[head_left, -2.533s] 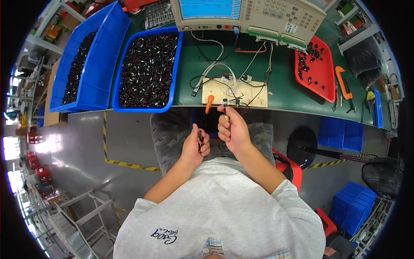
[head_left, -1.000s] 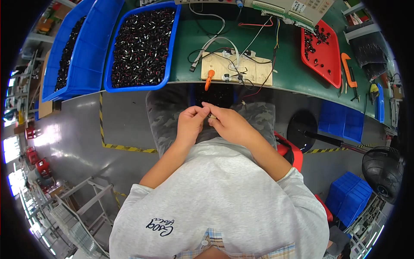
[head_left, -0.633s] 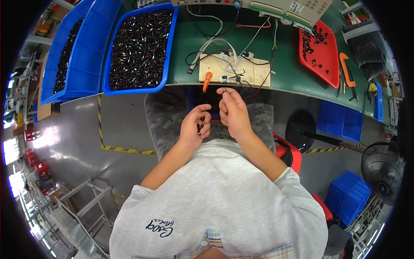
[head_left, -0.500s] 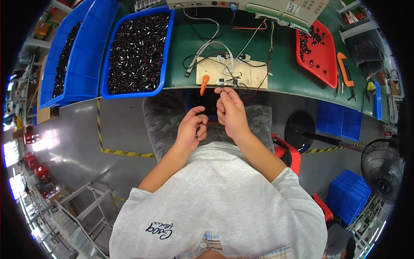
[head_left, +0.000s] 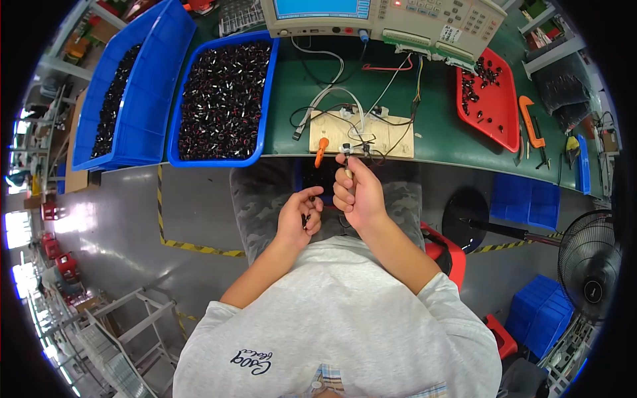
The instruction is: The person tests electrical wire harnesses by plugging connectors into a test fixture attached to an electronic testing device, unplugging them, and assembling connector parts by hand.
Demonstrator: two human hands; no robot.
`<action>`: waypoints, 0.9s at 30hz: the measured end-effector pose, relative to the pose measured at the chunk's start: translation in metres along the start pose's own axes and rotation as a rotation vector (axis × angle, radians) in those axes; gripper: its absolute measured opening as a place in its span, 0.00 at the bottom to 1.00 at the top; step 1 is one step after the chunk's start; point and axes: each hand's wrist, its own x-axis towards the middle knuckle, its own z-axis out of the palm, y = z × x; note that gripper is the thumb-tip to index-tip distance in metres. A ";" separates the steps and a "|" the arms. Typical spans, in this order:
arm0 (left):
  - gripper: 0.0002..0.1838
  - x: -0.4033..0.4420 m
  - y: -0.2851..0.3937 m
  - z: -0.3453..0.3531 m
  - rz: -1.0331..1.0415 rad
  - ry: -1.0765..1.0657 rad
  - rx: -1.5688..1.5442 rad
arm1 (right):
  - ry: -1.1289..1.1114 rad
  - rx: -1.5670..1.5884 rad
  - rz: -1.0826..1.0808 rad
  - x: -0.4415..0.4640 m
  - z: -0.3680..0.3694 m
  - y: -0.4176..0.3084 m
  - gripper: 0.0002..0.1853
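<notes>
Small part (head_left: 348, 171) at near edge of wooden board (head_left: 325, 132), pinched by thumb and index of right hand (head_left: 365, 198), seemingly to point its far end at white fixture (head_left: 346, 148); contact unclear. Remaining right fingers curled, forearm slanting inward. Left hand (head_left: 292, 220) loosely cupped around dark parts (head_left: 305, 220), probably as handy supply; fingers bent, palm inward. Orange clamp (head_left: 321, 151) at board's near edge, likely fixing it to bench (head_left: 438, 136).
</notes>
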 end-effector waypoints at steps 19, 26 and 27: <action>0.08 -0.002 -0.003 -0.007 0.057 -0.048 0.028 | -0.014 -0.220 -0.006 -0.014 -0.008 -0.001 0.10; 0.08 -0.002 -0.001 -0.003 0.054 -0.043 0.031 | 0.009 -0.204 -0.058 -0.008 -0.002 0.001 0.11; 0.08 -0.002 -0.001 -0.004 0.055 -0.038 0.028 | 0.009 -0.204 -0.063 -0.007 -0.002 0.001 0.11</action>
